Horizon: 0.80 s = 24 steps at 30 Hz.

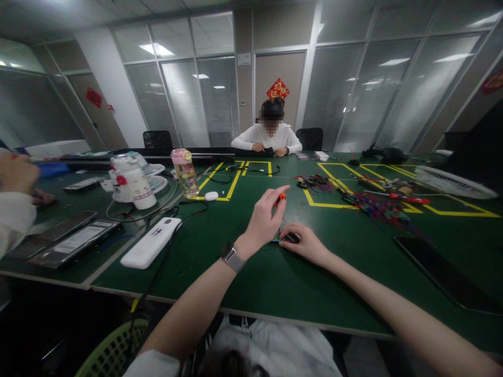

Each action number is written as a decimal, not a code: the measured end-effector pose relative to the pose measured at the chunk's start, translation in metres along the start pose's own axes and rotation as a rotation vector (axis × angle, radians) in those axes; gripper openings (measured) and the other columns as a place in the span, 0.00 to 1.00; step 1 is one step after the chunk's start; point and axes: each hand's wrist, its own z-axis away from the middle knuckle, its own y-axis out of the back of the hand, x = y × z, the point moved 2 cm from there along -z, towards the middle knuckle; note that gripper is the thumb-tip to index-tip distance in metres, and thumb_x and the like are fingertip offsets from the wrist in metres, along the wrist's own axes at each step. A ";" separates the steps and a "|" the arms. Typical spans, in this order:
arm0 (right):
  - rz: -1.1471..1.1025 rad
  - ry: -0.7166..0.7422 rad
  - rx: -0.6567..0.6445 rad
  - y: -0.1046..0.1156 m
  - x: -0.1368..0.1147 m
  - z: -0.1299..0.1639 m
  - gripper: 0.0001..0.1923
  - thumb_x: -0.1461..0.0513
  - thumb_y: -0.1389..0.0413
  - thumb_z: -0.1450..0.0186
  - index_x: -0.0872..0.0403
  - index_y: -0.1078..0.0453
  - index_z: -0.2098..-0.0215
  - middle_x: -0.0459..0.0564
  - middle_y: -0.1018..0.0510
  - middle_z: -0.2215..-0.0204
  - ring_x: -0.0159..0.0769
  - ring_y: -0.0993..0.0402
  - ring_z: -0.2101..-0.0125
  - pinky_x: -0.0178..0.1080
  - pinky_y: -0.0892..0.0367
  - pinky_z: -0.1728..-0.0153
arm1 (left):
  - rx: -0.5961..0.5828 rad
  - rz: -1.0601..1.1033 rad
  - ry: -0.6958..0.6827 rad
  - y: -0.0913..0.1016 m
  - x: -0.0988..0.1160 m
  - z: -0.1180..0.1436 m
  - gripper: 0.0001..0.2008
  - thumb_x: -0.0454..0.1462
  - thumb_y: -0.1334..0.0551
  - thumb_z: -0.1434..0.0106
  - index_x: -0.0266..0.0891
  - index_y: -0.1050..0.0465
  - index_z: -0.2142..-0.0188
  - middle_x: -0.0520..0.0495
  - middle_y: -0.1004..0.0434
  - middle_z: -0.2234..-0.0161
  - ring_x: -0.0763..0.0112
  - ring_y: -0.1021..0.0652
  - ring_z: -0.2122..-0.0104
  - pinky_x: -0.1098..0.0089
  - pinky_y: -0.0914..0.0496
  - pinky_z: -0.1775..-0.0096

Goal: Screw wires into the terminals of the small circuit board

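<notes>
My left hand (267, 217), with a watch at the wrist, is raised over the table, thumb and fingers closed around a small orange-ended tool (282, 197). Most of that tool is hidden by the hand, so its kind is unclear. Just below and to the right, my right hand (304, 245) rests on the table, its thumb and fingertips pinching a small circuit board (276, 240). A dark piece (291, 237) shows under the curled right fingers; I cannot make out what it is.
Bundles of wired circuit boards (373, 207) lie to the right, near a black tablet-like slab (440, 272). Left stand a white power bank (151, 243), a white bottle (137, 183) and a pink-lidded bottle (184, 175). A co-worker (271, 136) sits opposite; another person's hand (18, 173) is far left.
</notes>
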 end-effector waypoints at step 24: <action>-0.058 -0.033 -0.028 0.002 -0.001 0.001 0.04 0.61 0.39 0.43 0.53 0.24 0.68 0.51 0.23 0.62 0.41 0.27 0.59 0.45 0.34 0.52 | 0.161 -0.145 0.034 0.014 -0.007 -0.005 0.07 0.40 0.35 0.40 0.39 0.24 0.65 0.50 0.30 0.69 0.72 0.27 0.68 0.70 0.28 0.63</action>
